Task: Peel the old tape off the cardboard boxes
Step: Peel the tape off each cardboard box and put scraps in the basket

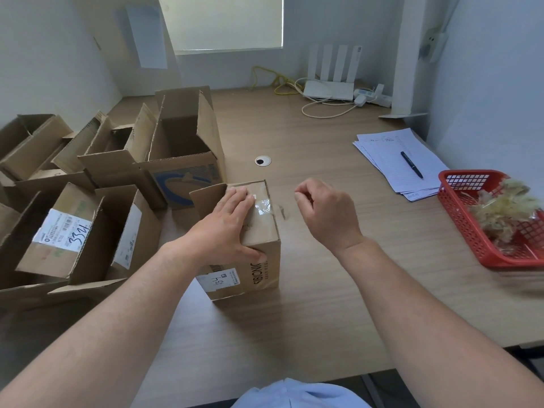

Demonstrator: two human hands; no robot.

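Left hand flat on the small box, right hand curled just right of it.

Head view: left palm and straight fingers pressing down on the box top, thumb hooked over the near right corner. Right fingers curled thumb-to-forefinger, apart from the box, possibly pinching a sliver of clear film, impossible to tell. Crinkled clear tape stuck across the box top at its right edge, just beyond the left fingertips, seemingly lifted at one end (a good place to start). Best to press firmly with the left to pin the box, pinch the loose end low, then pull back flat along the cardboard, slowly, to avoid tearing the paper skin or snapping the strip. Red basket well to the right of the box, holding a wad of peeled tape. Opened boxes to the left of it.
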